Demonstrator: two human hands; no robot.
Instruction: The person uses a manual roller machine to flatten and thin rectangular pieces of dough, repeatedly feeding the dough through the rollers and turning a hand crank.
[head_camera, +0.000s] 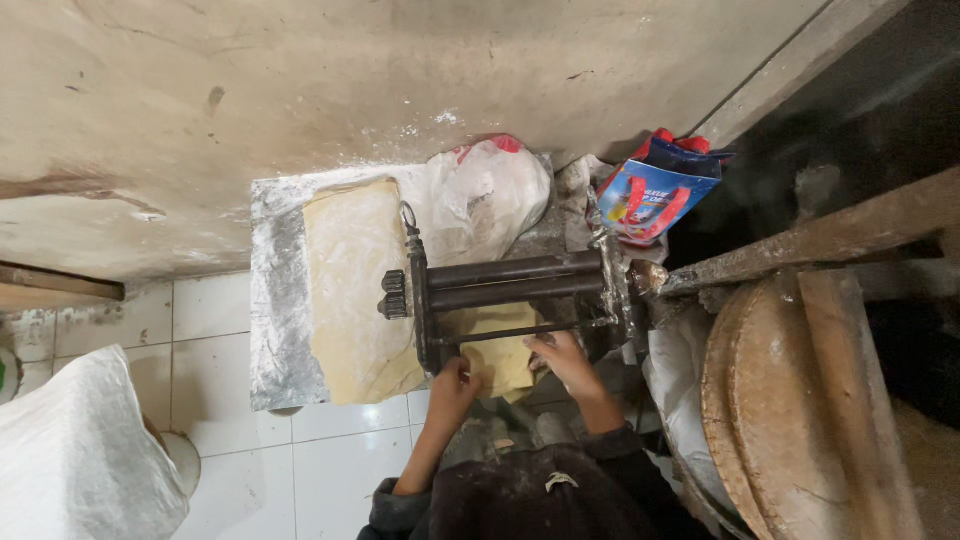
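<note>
- A small sheet of yellow dough (500, 362) hangs out below the dark rollers (515, 280) of a hand-driven rolling machine (420, 300); it is pale yellow, flat and thin, with a soft lower edge.
- The left hand (455, 382) holds the left lower edge of this sheet, the fingers bent closed on it.
- The right hand (562, 355) is at the right edge of the sheet, the fingers curled around the dough just under the thin rod (520, 328) of the machine.
- Left of the machine, a bigger slab of dough (350, 290) lies on a metal tray (275, 310) dusted with flour.
- Behind the machine, against the wall, lies a white plastic bag (490, 195) with some red on top.
- To its right stands a small blue bag with red handles (650, 190), with coloured print on its front.
- At the far right lean round wooden boards (790, 400).
- At the lower left, on the white tiles, is a white sack (75, 450).
</note>
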